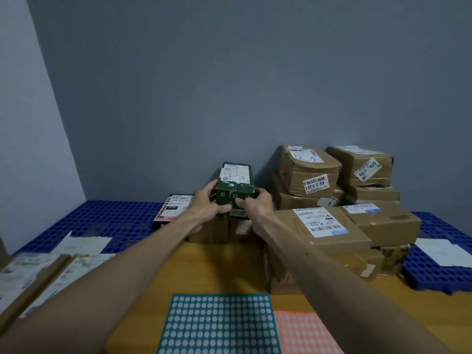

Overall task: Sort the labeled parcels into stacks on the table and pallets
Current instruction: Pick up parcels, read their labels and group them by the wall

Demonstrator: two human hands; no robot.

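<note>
A dark green parcel (236, 182) with white labels on top is held out over the far edge of the wooden table (209, 267). My left hand (208, 204) grips its left side and my right hand (256, 204) grips its right front corner. Directly under it stand brown cardboard boxes (212, 232), partly hidden by my arms. A pile of several brown labeled parcels (332, 200) rises to the right, against the wall. A pink and black box (173, 208) lies on the blue pallet (109, 215) to the left.
Flat paper-wrapped parcels (35, 277) lie at the near left. A teal dotted sticker sheet (219, 325) and a pink one (304, 333) lie on the near table. White sheets (84, 244) rest on the blue pallets on both sides. A grey wall closes the back.
</note>
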